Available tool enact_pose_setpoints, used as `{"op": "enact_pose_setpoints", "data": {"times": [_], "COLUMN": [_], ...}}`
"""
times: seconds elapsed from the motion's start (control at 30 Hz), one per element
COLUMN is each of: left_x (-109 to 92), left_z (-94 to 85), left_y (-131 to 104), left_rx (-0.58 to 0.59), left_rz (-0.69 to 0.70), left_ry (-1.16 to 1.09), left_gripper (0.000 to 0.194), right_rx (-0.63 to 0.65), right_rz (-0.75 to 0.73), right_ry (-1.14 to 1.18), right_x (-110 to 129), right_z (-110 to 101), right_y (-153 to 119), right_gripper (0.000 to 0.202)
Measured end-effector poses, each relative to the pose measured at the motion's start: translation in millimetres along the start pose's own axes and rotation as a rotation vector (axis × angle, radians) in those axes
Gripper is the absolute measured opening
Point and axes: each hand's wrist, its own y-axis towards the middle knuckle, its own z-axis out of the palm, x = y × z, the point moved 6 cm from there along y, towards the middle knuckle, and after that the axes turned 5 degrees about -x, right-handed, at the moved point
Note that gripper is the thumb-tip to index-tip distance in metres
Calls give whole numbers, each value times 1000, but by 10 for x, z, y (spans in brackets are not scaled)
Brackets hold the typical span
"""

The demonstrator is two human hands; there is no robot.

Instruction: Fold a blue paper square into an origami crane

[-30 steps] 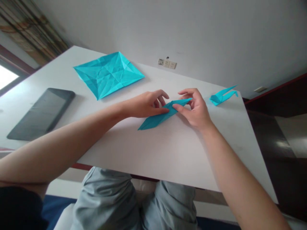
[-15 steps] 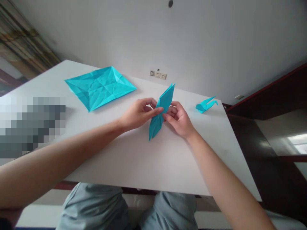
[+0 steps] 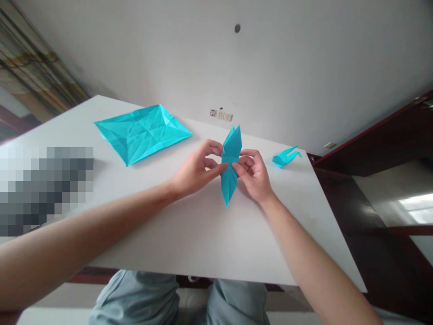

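Between my two hands is a folded blue paper (image 3: 231, 155), long and pointed at both ends, held above the table. Its upper end splits into two tips. My left hand (image 3: 199, 169) pinches its left edge, thumb on the face turned to me and fingers behind. My right hand (image 3: 255, 175) grips the right edge the same way, its thumb close to the left thumb near the middle. Some fingertips are hidden behind the paper. Right of my hands stands a small folded blue paper crane (image 3: 286, 157).
A creased, unfolded blue paper sheet (image 3: 144, 134) lies at the back left of the white table (image 3: 189, 234). Wall sockets (image 3: 221, 114) are beyond the table's back edge. A blurred-out patch (image 3: 43, 189) covers something at the left. Dark red furniture (image 3: 355, 216) stands at the right.
The folded paper has turned from a slant to nearly upright, and its lower end shows one tip instead of two. Both hands still hold it. The whole view has shifted slightly.
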Motion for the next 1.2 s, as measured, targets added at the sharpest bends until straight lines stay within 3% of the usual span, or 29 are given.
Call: {"op": "enact_pose_setpoints", "data": {"times": [0.33,0.5,0.67,0.83,1.03,1.2], "left_x": [88,55,67,101,143,87], "left_z": [42,32,13,18,17,15], "left_y": [9,22,53,69,48,39], "left_rx": [85,65,50,30,9,22], "left_rz": [-76,-25,-67,-65,-95,-44], "left_ry": [-142,-105,-135,-182,-229,-202], "left_gripper": [54,37,29,39,59,59], "right_rx": [-25,38,81,63,7,33], "right_rz": [-7,14,29,45,52,-26], "right_ry": [19,-4,16,31,73,-10], "right_x": [43,-10,-7,1,-29,-1], "right_z": [-6,-5,9,26,16,13], "right_y": [0,-3,-12,-17,-23,-21], "right_gripper": [55,52,52,51,69,62]}}
